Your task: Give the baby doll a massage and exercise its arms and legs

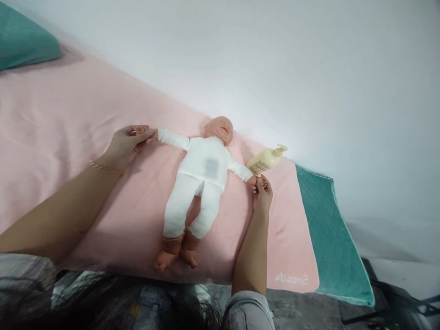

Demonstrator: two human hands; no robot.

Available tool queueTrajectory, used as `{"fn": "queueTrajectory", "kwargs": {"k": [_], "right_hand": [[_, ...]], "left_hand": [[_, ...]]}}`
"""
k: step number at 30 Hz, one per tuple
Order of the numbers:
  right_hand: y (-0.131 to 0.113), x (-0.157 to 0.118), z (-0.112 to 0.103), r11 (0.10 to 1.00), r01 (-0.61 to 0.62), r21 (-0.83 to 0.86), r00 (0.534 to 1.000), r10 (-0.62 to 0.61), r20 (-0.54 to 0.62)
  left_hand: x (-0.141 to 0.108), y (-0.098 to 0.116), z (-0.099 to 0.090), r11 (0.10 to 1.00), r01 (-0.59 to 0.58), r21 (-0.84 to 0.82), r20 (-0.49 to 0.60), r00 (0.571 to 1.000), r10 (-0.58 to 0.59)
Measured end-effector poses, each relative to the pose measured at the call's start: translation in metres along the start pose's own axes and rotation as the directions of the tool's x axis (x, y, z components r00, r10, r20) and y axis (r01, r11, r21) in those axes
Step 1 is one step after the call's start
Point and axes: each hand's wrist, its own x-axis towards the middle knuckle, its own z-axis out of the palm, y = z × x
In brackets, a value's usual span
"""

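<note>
A baby doll (202,160) with a white cloth body lies on its back on a pink blanket (130,220), head toward the wall and feet toward me. Its arms are stretched out to both sides. On the left, my left hand (129,142) is closed around one of the doll's hands, thumb on top. My right hand (263,192) pinches the doll's other hand between thumb and fingers. Just beyond my right hand stands a pale yellow pump bottle (266,159), tilted in view, with dark print on its side. A dark square patch shows on the doll's belly.
Green quilted cloth (326,229) extends from under the blanket's right end. Another green piece (24,41), perhaps a pillow, lies at the far left. A white wall (275,68) runs along the back. Dark metal legs (395,293) stand at the lower right.
</note>
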Motion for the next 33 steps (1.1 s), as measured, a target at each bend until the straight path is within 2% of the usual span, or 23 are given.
{"fn": "queueTrajectory", "kwargs": {"k": [6,13,19,29,33], "right_hand": [[0.003,0.000,0.000,0.995,0.017,-0.097,0.998,-0.023,-0.066],[0.005,0.000,0.002,0.986,0.021,-0.168,0.992,-0.042,-0.119],[0.005,0.001,0.002,0.978,0.023,-0.205,0.988,-0.054,-0.147],[0.010,0.007,-0.003,0.991,-0.006,-0.134,0.991,-0.012,-0.130],[0.011,0.010,-0.005,0.994,-0.064,-0.083,0.991,0.053,-0.122]], "left_hand": [[0.001,-0.004,-0.003,0.993,-0.092,0.079,0.014,0.996,0.091],[-0.007,0.005,0.007,0.996,-0.028,0.087,-0.099,0.994,0.036],[-0.008,0.004,0.008,0.997,-0.044,0.064,-0.096,0.994,0.050],[-0.004,0.007,0.007,0.998,0.033,-0.048,-0.100,0.994,-0.038],[0.000,0.003,0.005,0.998,-0.003,-0.069,-0.084,0.996,-0.003]]}}
